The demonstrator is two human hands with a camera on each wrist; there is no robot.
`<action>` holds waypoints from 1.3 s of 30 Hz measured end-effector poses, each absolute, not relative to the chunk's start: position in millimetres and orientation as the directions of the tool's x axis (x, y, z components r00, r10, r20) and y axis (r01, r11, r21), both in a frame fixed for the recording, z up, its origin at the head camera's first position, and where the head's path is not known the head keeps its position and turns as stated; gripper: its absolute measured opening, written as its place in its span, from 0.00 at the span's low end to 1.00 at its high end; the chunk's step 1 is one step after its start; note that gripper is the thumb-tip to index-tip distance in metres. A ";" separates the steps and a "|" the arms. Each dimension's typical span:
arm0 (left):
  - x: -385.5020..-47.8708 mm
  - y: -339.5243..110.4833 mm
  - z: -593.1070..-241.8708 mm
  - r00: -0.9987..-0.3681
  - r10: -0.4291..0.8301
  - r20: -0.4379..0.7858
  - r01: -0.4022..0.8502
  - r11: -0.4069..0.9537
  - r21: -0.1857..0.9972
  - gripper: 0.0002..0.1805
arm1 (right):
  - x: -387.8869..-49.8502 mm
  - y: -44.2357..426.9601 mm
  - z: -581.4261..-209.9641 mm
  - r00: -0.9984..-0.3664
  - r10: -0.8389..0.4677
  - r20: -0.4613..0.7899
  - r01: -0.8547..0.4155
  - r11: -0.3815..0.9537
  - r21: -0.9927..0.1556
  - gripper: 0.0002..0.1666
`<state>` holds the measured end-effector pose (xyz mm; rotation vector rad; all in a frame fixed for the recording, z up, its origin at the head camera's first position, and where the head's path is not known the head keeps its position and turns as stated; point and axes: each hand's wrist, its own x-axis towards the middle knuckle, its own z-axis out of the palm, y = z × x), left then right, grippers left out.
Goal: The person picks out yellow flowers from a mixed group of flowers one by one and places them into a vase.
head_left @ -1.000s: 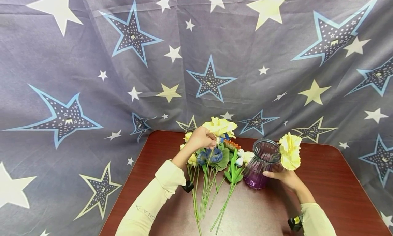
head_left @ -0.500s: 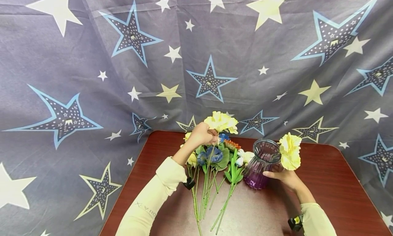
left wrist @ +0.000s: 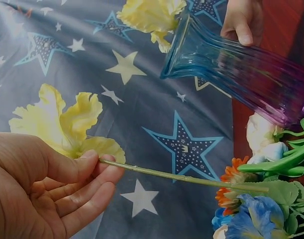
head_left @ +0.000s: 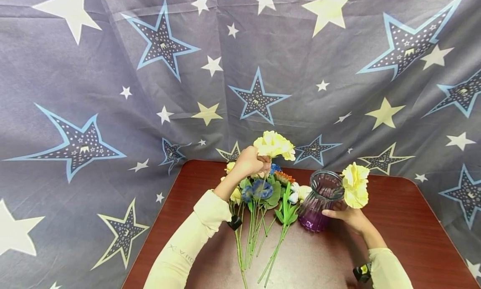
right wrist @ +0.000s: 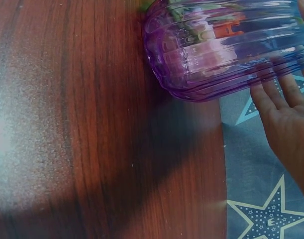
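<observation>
Near the far edge of the worktop [head_left: 406, 226] the left hand [head_left: 251, 161] partly covers flowers [head_left: 262, 189]; the near edge is cut off; the right wrist view crops the vase [right wrist: 201, 55]

Illegible lettering [head_left: 181, 254] on left sleeve [head_left: 192, 234]

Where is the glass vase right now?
In the head view, the glass vase is right of centre on the table, between the loose flowers and the right hand, which holds it.

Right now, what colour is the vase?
Vase: bluish at the mouth, purple at the base; best in the left wrist view.
</observation>
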<state>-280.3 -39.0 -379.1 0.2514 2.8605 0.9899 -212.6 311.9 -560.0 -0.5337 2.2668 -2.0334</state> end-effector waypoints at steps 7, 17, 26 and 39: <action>-278.4 -38.0 -380.1 -0.978 0.205 -0.039 0.137 0.771 0.621 0.11 | -214.6 312.2 -560.7 -0.933 -0.296 0.207 -0.233 0.055 -0.971 0.50; -277.4 -35.3 -383.1 -0.973 0.226 -0.039 0.144 0.734 0.664 0.10 | -214.4 313.0 -560.0 -0.928 -0.311 0.203 -0.232 0.060 -0.971 0.49; -278.1 -27.7 -381.3 -0.968 0.250 -0.017 0.176 0.725 0.666 0.12 | -216.5 314.1 -560.6 -0.928 -0.316 0.199 -0.236 0.082 -0.968 0.49; -275.6 -19.7 -376.7 -0.972 0.235 -0.025 0.152 0.704 0.693 0.12 | -218.3 315.4 -559.9 -0.919 -0.339 0.200 -0.239 0.077 -0.968 0.48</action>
